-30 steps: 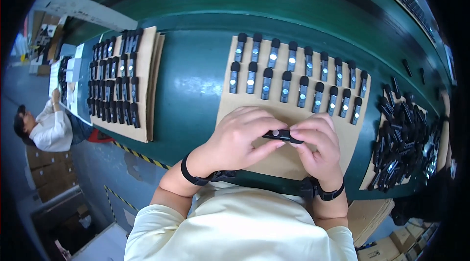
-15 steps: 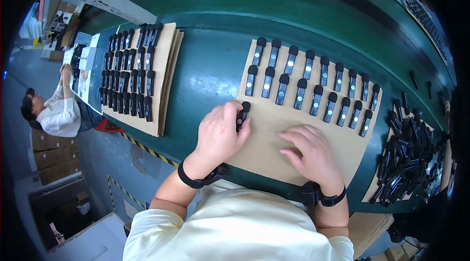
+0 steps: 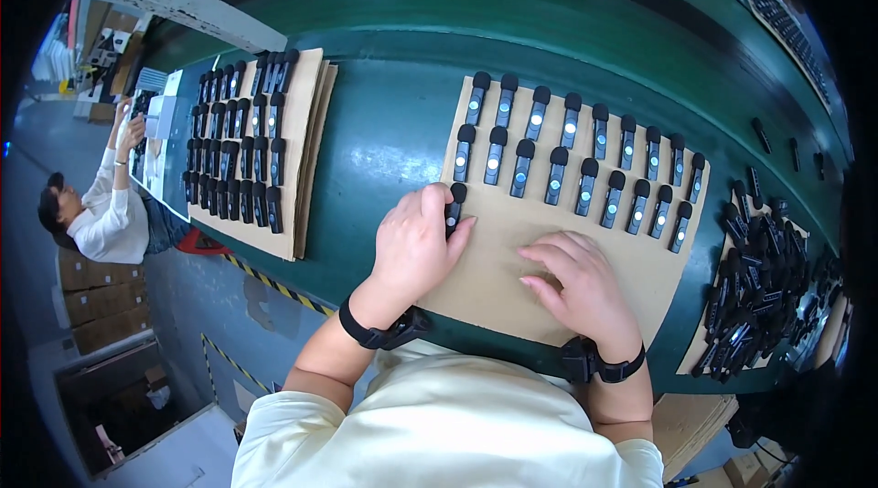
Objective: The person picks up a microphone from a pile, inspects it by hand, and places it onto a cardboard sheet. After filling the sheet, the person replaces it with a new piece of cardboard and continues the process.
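Note:
Small black clip-on microphones with round foam tops lie in two rows on a cardboard sheet (image 3: 498, 296) before me. Most show a pale lit spot; one is the lower-row microphone (image 3: 494, 157). At the sheet's left edge, below the second row, my left hand (image 3: 416, 236) has its fingers closed on another microphone (image 3: 455, 206), foam top facing away from me. Part of that microphone is hidden by the fingers. My right hand (image 3: 581, 282) hovers around the bare lower part of the sheet, thumb and fingers apart, holding nothing.
Stacked cardboard sheets (image 3: 311, 154) at left carry more microphone rows. A heap of loose microphones (image 3: 754, 287) lies at right, with several strays above it. Across the green table (image 3: 389, 113) runs a darker green strip. A person (image 3: 101, 214) sits at far left, beyond a grey post (image 3: 183, 3).
My left hand stays on the microphone at almost the same spot, and my right hand barely moves. The view shifts slightly. The seated person's hands have moved apart.

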A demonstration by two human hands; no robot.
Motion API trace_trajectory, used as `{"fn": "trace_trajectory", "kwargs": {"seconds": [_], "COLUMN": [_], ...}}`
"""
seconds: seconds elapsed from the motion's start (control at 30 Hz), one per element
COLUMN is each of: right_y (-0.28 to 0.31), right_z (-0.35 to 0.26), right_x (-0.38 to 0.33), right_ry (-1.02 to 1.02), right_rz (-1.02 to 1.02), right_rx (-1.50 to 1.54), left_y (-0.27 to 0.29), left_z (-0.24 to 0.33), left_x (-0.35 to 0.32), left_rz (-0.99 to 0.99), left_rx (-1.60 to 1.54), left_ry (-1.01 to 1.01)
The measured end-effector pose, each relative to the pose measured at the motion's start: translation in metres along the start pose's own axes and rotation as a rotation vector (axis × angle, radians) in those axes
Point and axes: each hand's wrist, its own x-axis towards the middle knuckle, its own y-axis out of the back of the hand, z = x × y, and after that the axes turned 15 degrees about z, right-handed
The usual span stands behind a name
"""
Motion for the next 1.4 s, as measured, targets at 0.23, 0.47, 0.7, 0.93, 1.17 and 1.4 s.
{"fn": "trace_trajectory", "kwargs": {"seconds": [0.23,0.47,0.7,0.93,1.17,1.4], "right_y": [-0.003,0.021,0.121,0.213,0.245,0.231], "right_z": [0.004,-0.01,0.004,0.11,0.203,0.168], "right_x": [-0.002,-0.008,-0.006,0.046,0.091,0.099], "right_ry": [0.007,0.013,-0.054,-0.442,-0.528,-0.512], "right_rz": [0.018,0.027,0.202,0.365,0.252,0.16], "right_rx": [-0.002,-0.005,-0.346,-0.571,-0.904,-0.941], "left_y": [0.008,0.044,0.052,0.049,0.049,0.05], "left_z": [0.004,0.021,0.028,0.028,0.025,0.025], "left_x": [-0.002,0.008,0.021,0.022,0.02,0.017], "left_rz": [0.043,-0.138,-0.207,-0.212,-0.176,-0.17], "left_rx": [-0.03,-0.411,-0.743,-0.751,-0.73,-0.711], "left_ry": [-0.01,0.233,0.205,0.22,0.253,0.246]}}
